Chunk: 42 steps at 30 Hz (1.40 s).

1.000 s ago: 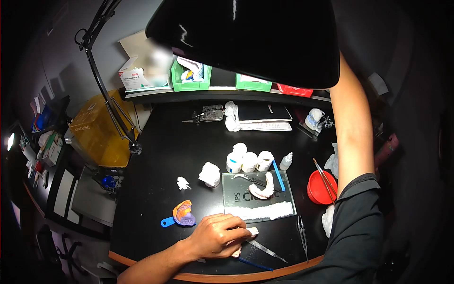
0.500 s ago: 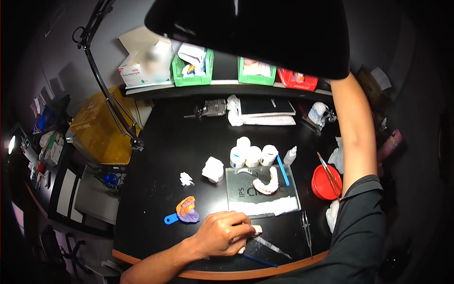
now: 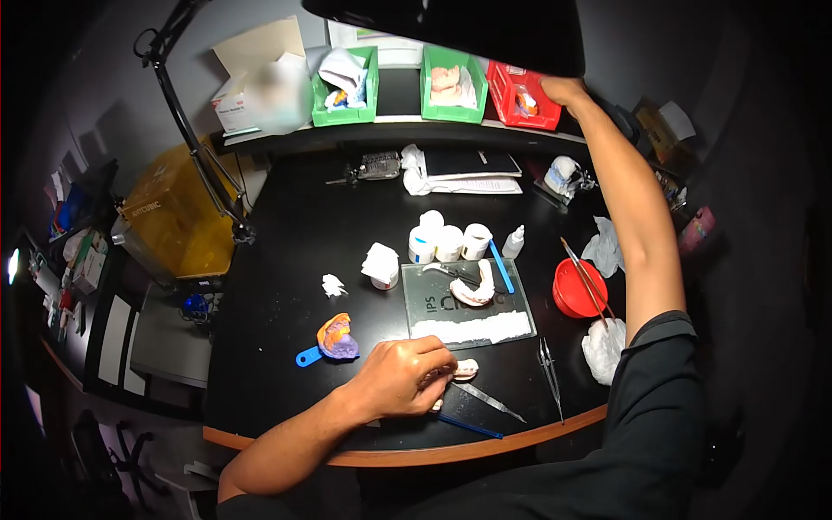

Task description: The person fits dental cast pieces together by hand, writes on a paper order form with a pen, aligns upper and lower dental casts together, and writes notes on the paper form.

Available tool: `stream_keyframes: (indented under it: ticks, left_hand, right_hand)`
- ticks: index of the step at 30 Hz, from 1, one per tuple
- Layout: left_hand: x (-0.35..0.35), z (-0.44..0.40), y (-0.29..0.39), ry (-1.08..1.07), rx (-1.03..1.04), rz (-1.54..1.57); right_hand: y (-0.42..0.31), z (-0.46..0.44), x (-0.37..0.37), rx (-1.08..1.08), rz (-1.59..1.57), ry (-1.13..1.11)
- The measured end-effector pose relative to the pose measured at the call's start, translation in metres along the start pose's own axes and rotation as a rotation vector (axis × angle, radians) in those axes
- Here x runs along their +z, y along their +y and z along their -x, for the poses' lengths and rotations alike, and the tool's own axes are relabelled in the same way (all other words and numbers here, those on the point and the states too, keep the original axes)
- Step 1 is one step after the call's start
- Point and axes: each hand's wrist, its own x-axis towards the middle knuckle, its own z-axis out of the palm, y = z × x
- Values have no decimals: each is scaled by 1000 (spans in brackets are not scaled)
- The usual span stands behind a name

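Observation:
My left hand, fingers curled, is closed over a dental model at the front of the black table. Beside it lie a metal spatula and a blue-handled tool. My right arm stretches up to the back right, and my right hand is by the red bin, its fingers mostly hidden behind the dark lamp shade. A glass slab holds a horseshoe-shaped cast and a strip of white paper. An impression tray sits left of my left hand.
White jars and a dropper bottle stand behind the slab. To the right are a red bowl with brushes, crumpled tissue and tweezers. Green bins line the back shelf. A lamp arm rises at left.
The lamp shade has moved up in view, uncovering more of the bins and part of my right hand. The table has shifted upward in view. My left hand stays at the model.

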Motion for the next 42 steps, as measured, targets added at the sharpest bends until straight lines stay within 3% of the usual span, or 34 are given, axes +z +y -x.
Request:
stream_keyframes:
  ticks: [2,6,7,9,13,15,20,24,25,27,32,35,42]
  left_hand:
    - [-1,1,-2,10,2,-37]
    - [-1,2,2,67,10,-90]
    - [-1,2,3,77,20,-105]
    - [-2,2,8,119,24,-111]
    - [-5,2,7,212,46,-160]
    - [-4,-1,-7,353,127,-142]
    - [-23,-2,13,444,60,-57]
    - [-18,9,40,483,-46,133]
    - [-12,13,46,514,-52,208]
    - [3,20,69,401,-246,513]
    - [49,9,112,-26,-252,600]
    - [69,-18,117,-108,-269,624]
    - [88,-70,110,-94,-431,999]
  right_hand:
    - [-1,0,-12,14,-36,54]
    - [-15,23,-103,85,-50,-125]
    - [-3,24,-117,9,-5,-72]
    - [19,35,-157,-15,-82,-194]
    - [23,116,-260,-12,-146,-501]
    - [13,178,-300,-4,-112,-468]
    - [11,327,-356,168,-242,-504]
    - [28,438,-362,155,-188,-342]
    - [9,446,-369,193,-295,-554]
    - [23,474,-360,101,-135,-498]
    - [19,500,-335,81,-174,-494]
    - [30,503,-316,59,-281,-453]
    - [45,496,-304,65,-281,-489]
